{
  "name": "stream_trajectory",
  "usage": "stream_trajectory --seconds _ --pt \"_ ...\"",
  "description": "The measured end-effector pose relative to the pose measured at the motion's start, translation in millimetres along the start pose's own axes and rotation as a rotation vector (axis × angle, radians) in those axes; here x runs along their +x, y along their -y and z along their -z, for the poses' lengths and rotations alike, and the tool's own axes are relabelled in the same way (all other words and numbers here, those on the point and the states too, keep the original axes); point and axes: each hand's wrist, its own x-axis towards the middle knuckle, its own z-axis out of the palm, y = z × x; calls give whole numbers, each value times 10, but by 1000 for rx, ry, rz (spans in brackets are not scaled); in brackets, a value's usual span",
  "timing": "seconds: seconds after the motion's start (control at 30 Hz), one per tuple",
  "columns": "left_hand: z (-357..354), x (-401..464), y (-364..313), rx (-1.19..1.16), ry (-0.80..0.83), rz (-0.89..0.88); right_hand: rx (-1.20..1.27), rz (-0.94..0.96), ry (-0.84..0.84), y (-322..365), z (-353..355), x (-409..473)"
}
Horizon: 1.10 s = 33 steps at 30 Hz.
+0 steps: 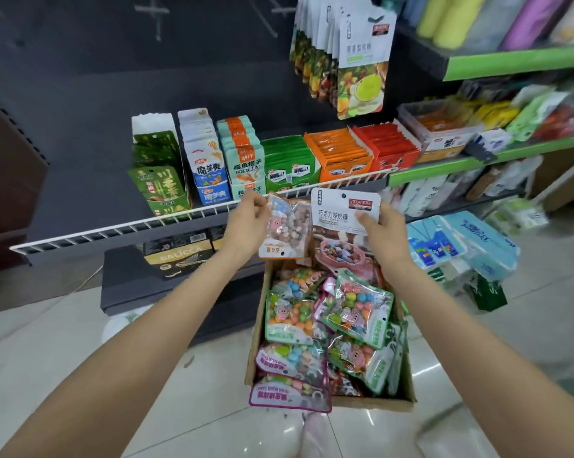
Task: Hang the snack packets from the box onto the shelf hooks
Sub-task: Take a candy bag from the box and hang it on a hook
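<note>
The left hand (246, 223) has its grip pinching a clear orange-edged packet of brown candy balls (287, 231); the right hand (383, 233) pinches a white chocolate-candy packet (340, 209), both above the open cardboard box (258, 325) of colourful snack packets (325, 328).

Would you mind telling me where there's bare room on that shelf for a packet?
Bare shelf lies left of the green snack box, behind the white wire rail. Rightward, display boxes stand packed side by side. The cardboard box is heaped full.
</note>
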Motion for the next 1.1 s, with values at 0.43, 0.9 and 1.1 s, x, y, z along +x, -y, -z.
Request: stream_trajectory --seconds 0.43,0.9,1.1 --pt "335 565 -1381 -57 -334 -223 282 134 -30 1179 566 990" --pt "-2 1333 -1850 9 -520 -148 261 138 34 1448 320 2735" --pt "-11 1422 -1818 29 -519 -137 234 207 -109 1514 371 2650"
